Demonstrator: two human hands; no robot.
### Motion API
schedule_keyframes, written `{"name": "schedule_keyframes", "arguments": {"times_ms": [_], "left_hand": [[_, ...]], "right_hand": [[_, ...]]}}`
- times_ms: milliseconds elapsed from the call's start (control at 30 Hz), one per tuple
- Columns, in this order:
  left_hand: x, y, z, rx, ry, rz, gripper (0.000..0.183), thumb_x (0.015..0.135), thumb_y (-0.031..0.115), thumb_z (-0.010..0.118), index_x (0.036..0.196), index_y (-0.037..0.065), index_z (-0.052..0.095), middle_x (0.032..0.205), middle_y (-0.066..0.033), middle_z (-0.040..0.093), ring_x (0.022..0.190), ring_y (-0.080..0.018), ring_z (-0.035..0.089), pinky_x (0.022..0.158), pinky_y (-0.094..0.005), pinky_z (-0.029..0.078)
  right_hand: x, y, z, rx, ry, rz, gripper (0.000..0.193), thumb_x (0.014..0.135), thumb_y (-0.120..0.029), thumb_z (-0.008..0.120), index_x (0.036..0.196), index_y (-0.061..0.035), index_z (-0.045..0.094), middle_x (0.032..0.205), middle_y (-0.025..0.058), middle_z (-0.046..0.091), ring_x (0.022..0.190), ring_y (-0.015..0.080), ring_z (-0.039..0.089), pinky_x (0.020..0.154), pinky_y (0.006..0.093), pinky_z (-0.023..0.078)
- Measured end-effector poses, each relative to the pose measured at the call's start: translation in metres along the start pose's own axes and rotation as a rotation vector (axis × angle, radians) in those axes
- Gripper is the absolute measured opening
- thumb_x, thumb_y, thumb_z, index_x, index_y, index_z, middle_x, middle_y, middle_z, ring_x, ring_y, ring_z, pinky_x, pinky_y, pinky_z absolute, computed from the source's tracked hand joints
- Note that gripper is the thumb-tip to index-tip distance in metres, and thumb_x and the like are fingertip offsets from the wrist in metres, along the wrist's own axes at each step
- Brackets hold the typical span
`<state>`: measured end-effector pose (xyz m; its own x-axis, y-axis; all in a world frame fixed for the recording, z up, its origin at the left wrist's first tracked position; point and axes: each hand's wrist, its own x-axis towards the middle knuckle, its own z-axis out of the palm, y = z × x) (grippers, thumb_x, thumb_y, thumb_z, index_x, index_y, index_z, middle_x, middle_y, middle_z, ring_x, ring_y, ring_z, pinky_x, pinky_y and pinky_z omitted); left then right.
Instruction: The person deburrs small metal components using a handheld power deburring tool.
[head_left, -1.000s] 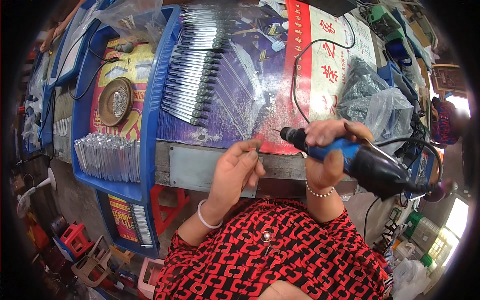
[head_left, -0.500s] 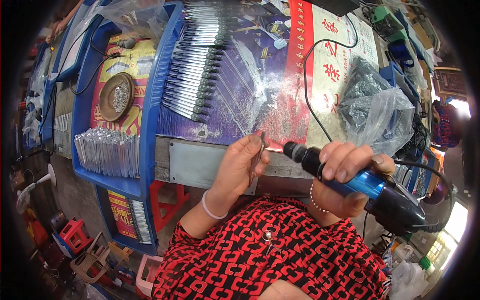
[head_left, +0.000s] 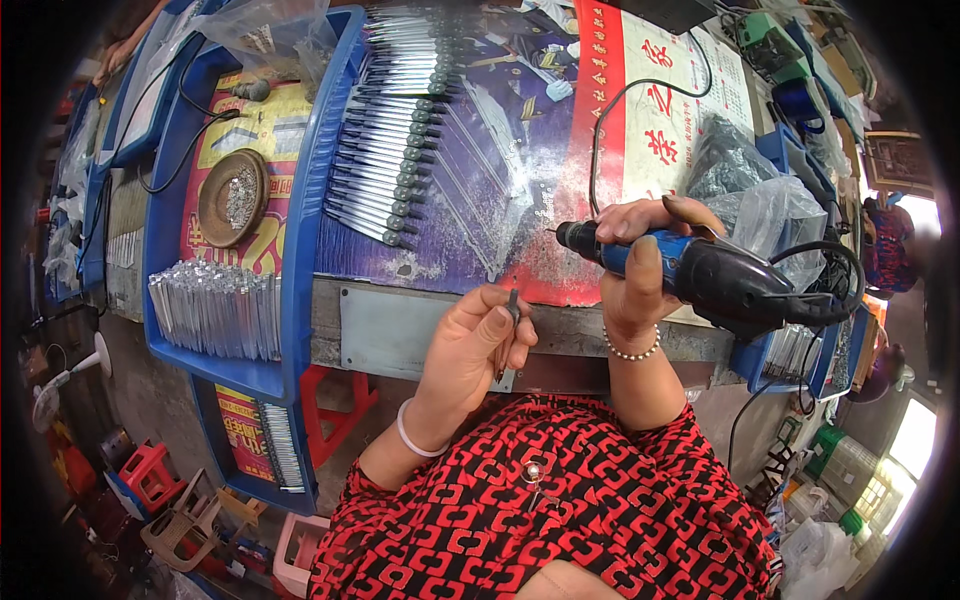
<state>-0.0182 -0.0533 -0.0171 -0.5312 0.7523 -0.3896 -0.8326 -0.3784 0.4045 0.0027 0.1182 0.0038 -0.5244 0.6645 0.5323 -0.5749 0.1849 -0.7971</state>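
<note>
Half the thin rod [head_left: 508, 330] is buried in the left hand [head_left: 478, 345], which pinches it over the surface [head_left: 420, 330] edge, so its shape is tough to read. Right hand [head_left: 640, 270] grips the grinder [head_left: 700, 275], now pulled clear of the rod since half a second ago.

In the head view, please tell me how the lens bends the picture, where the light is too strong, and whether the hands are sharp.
Head view: the fisheye bends the blue tray edges and leaves a dark rim in the corners; daylight at the right edge is washed out; the left hand, the right hand and the rotary tool look sharp, with no clear motion blur.
</note>
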Motion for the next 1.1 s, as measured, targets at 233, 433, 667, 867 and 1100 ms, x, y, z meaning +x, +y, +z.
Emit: {"name": "schedule_keyframes", "arguments": {"times_ms": [233,433,667,867,1100], "left_hand": [[-0.001,0.005,-0.013,0.022,-0.032,-0.057,0.027,0.09,0.031,0.055,0.099,0.005,0.057,0.08,-0.0081,0.063,0.052,-0.01,0.049,0.046,-0.02,0.036],[-0.001,0.005,-0.014,-0.103,-0.041,-0.188,0.033,0.091,0.037,0.053,0.101,0.005,0.057,0.078,-0.006,0.064,0.049,-0.0067,0.044,0.045,-0.0192,0.032],[-0.003,-0.001,-0.003,-0.12,-0.061,-0.128,0.03,0.092,0.038,0.05,0.093,0.008,0.05,0.061,0.0013,0.049,0.04,-0.0041,0.034,0.04,-0.0192,0.027],[-0.009,-0.004,-0.005,-0.163,-0.117,-0.107,0.022,0.093,0.035,0.049,0.093,0.012,0.048,0.06,0.0017,0.045,0.044,-0.0057,0.035,0.043,-0.0196,0.028],[-0.013,-0.007,-0.011,-0.535,-0.134,-0.309,0.026,0.096,0.035,0.042,0.099,0.012,0.054,0.061,0.003,0.046,0.041,-0.0038,0.034,0.041,-0.0188,0.026]], "right_hand": [[-0.001,-0.02,0.005,0.126,0.01,-0.021,0.043,0.08,-0.008,0.063,0.114,-0.0054,0.036,0.074,0.0079,0.052,0.064,0.0189,0.055,0.065,0.0345,0.05],[-0.001,-0.067,0.009,0.096,-0.086,-0.009,0.046,0.083,-0.032,0.062,0.119,-0.0106,0.043,0.072,0.0024,0.045,0.059,0.0145,0.048,0.063,0.0345,0.042],[-0.01,-0.09,0.013,0.322,-0.148,-0.057,0.048,0.084,-0.022,0.064,0.116,-0.0075,0.031,0.078,0.0084,0.053,0.063,0.0213,0.057,0.063,0.037,0.047],[-0.013,-0.102,0.016,0.338,-0.214,-0.079,0.049,0.082,-0.024,0.068,0.112,-0.0097,0.032,0.076,0.007,0.055,0.062,0.0215,0.06,0.059,0.0363,0.049],[-0.011,-0.107,0.018,0.281,-0.373,-0.016,0.047,0.083,-0.027,0.065,0.116,-0.0111,0.036,0.071,0.0022,0.051,0.057,0.0154,0.054,0.058,0.0317,0.044]]}}
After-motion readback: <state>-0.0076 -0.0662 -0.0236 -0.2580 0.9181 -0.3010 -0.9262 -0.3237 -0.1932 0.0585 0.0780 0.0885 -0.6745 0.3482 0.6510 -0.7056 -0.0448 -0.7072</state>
